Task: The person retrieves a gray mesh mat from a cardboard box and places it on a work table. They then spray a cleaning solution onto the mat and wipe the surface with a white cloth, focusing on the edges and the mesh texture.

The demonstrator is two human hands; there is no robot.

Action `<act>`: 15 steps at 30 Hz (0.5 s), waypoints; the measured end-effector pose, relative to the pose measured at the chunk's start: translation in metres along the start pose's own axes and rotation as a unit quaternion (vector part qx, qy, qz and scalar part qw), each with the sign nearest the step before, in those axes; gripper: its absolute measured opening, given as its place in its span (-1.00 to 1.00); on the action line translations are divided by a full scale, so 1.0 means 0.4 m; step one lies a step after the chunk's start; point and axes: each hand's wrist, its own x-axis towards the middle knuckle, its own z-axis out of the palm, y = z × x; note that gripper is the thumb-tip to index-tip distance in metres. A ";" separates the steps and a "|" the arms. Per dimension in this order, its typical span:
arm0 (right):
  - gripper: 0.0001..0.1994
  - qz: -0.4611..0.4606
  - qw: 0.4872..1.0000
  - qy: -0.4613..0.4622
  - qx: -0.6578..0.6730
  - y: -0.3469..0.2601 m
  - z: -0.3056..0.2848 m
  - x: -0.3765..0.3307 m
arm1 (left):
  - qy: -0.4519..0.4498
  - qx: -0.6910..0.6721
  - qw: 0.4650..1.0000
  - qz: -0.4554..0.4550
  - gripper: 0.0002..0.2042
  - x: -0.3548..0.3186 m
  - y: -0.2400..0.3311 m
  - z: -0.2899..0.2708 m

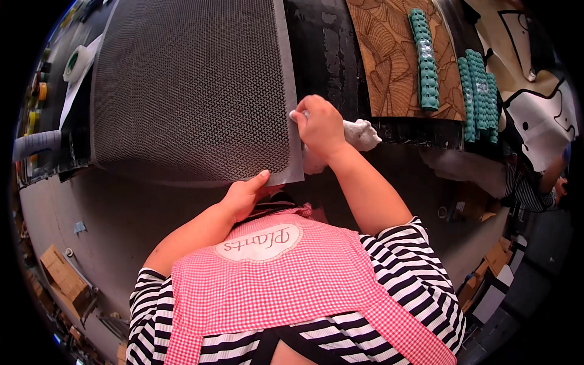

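A large dark grey mat (194, 91) with a honeycomb-like mesh and a plain border lies over the table, its front edge reaching past the table edge towards me. My left hand (246, 193) grips that front edge near the right corner, thumb on top and the other fingers hidden underneath. In my closed right hand (321, 126) is a crumpled white cloth (362, 135). A bit of it pokes out at the fingertips, against the mat's right border, and the rest trails out to the right of the wrist.
On the right, a brown patterned mat (389, 67) carries a rolled teal mat (424, 61), with more teal rolls (479, 94) beside it. A tape roll (76, 64) sits at far left. Cardboard boxes (66, 277) stand on the floor. Another person's arm (552, 176) shows at far right.
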 end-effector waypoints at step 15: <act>-0.87 0.040 0.998 0.005 -0.040 -0.004 0.029 0.171 | 0.000 0.018 1.000 -0.013 -0.52 -0.012 0.022 0.028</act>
